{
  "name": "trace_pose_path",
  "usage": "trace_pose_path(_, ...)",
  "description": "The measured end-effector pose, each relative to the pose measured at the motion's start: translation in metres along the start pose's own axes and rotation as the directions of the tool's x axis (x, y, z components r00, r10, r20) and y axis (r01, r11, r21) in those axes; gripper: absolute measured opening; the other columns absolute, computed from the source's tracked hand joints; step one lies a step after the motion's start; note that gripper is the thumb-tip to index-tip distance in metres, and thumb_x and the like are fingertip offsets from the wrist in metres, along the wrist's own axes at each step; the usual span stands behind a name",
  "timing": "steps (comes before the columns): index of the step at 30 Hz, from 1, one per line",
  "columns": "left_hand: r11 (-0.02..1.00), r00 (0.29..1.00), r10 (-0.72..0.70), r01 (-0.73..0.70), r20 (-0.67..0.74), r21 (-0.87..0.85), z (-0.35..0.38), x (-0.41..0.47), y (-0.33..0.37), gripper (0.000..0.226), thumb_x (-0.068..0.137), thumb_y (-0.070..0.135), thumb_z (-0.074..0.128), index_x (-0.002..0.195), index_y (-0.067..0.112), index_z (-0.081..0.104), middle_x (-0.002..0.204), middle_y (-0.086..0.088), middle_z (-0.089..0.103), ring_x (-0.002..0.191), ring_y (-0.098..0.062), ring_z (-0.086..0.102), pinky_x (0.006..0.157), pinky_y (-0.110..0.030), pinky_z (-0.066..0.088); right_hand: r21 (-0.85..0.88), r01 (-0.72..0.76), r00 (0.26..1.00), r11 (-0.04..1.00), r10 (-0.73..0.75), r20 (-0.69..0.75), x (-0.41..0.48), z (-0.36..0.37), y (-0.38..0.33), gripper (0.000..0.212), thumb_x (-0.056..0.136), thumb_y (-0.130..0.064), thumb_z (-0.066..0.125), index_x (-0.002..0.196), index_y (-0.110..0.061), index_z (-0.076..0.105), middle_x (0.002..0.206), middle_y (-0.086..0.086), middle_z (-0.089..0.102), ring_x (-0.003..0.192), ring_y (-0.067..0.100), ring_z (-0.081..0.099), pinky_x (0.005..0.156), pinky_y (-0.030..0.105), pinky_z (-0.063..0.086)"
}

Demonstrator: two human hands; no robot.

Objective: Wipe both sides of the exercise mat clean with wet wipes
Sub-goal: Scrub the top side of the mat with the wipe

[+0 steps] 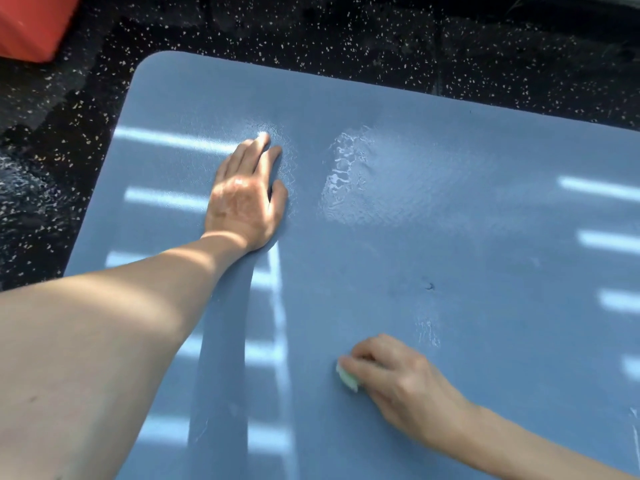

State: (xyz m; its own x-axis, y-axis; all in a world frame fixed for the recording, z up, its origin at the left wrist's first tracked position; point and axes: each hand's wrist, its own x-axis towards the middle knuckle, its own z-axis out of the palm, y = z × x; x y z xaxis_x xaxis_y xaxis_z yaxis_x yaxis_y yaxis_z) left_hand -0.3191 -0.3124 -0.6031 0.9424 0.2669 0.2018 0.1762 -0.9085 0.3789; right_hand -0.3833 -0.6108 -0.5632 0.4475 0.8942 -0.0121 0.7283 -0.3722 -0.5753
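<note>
A blue exercise mat lies flat on the floor and fills most of the view. My left hand presses flat on it near its far left part, fingers straight. My right hand is nearer to me, fingers curled round a folded pale green wet wipe that touches the mat. A shiny wet patch shows on the mat to the right of my left hand. Thin wet streaks lie just beyond my right hand.
Black rubber floor with pale speckles surrounds the mat at the top and left. A red-orange block stands at the top left corner, off the mat. Stripes of sunlight cross the mat.
</note>
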Motion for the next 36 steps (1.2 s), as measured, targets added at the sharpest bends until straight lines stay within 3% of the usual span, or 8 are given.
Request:
trace_pose_path(4,1.000,1.000,0.003,-0.003,0.010,-0.007,-0.001,-0.001,0.001,0.054,0.090,0.028,0.037,0.134,0.001,0.053,0.149,-0.017,0.044,0.137,-0.035,0.040,0.117,-0.044,0.027,0.013,-0.202,0.965,0.979,0.202,-0.167,0.007,-0.001,0.008,0.027,0.075,0.007,0.056,0.093,-0.008,0.069,0.084,0.004,0.057,0.070,0.019,0.055,0.061,0.021,0.044)
trace_pose_path(8,0.999,0.999,0.024,-0.025,0.031,0.044,-0.003,-0.003,0.002,0.056,0.092,0.028,0.033,0.137,-0.001,0.050,0.151,-0.020,0.041,0.138,-0.037,0.038,0.117,-0.043,0.024,0.085,-0.051,0.998,0.995,0.049,0.028,-0.027,0.016,-0.024,0.029,0.082,0.001,0.047,0.101,-0.015,0.064,0.087,0.001,0.055,0.069,0.017,0.052,0.057,0.021,0.045)
trace_pose_path(13,0.986,0.980,-0.021,-0.012,0.196,0.167,-0.006,-0.006,0.011,0.065,0.094,0.032,0.020,0.150,0.000,0.029,0.162,-0.019,0.017,0.147,-0.035,0.020,0.116,-0.045,0.017,0.015,-0.219,0.955,0.976,0.218,-0.200,-0.013,0.012,-0.017,0.027,0.071,0.007,0.056,0.089,-0.007,0.070,0.079,0.004,0.057,0.064,0.020,0.054,0.055,0.020,0.041)
trace_pose_path(17,0.982,0.966,0.013,-0.060,0.257,0.176,-0.006,-0.038,0.020,0.065,0.098,0.037,0.021,0.146,-0.004,0.034,0.158,-0.027,0.022,0.138,-0.049,0.030,0.110,-0.053,0.028,0.085,-0.037,0.999,0.996,0.034,0.031,-0.065,0.041,-0.060,0.022,0.085,-0.010,0.047,0.102,-0.018,0.059,0.087,-0.001,0.050,0.071,0.013,0.046,0.054,0.020,0.043)
trace_pose_path(22,0.989,0.983,0.047,-0.071,0.179,0.129,-0.010,-0.151,0.056,0.057,0.099,0.030,0.031,0.145,-0.002,0.043,0.152,-0.024,0.037,0.136,-0.046,0.040,0.108,-0.048,0.027,0.087,-0.211,0.958,0.974,0.224,-0.181,-0.063,0.037,-0.049,0.020,0.092,-0.007,0.048,0.095,-0.015,0.066,0.082,0.000,0.057,0.068,0.016,0.052,0.059,0.020,0.041)
trace_pose_path(26,0.979,0.967,0.081,-0.123,0.241,0.165,-0.023,-0.237,0.084,0.056,0.098,0.027,0.034,0.146,0.000,0.042,0.154,-0.019,0.037,0.140,-0.041,0.037,0.111,-0.049,0.031,0.174,-0.205,0.979,0.963,0.204,0.024,-0.103,0.077,-0.093,0.013,0.095,-0.043,0.049,0.085,-0.045,0.058,0.083,-0.025,0.057,0.077,-0.003,0.052,0.072,0.008,0.041)
trace_pose_path(32,0.972,0.942,0.025,-0.102,0.336,0.213,-0.025,-0.256,0.090,0.059,0.094,0.030,0.034,0.147,0.005,0.042,0.154,-0.014,0.039,0.140,-0.038,0.037,0.109,-0.046,0.030,0.061,-0.130,0.989,0.990,0.134,-0.062,-0.086,0.062,-0.092,0.019,0.091,-0.010,0.046,0.098,-0.016,0.063,0.090,0.001,0.052,0.073,0.018,0.053,0.058,0.023,0.048)
trace_pose_path(36,0.969,0.942,0.023,-0.103,0.334,0.224,-0.027,-0.255,0.090,0.059,0.094,0.031,0.034,0.145,0.004,0.045,0.153,-0.014,0.041,0.138,-0.038,0.041,0.108,-0.045,0.029,0.146,-0.411,0.894,0.900,0.429,-0.128,-0.048,0.079,-0.139,0.045,0.086,-0.004,0.041,0.128,-0.009,0.056,0.132,0.007,0.046,0.113,0.022,0.053,0.089,0.038,0.054)
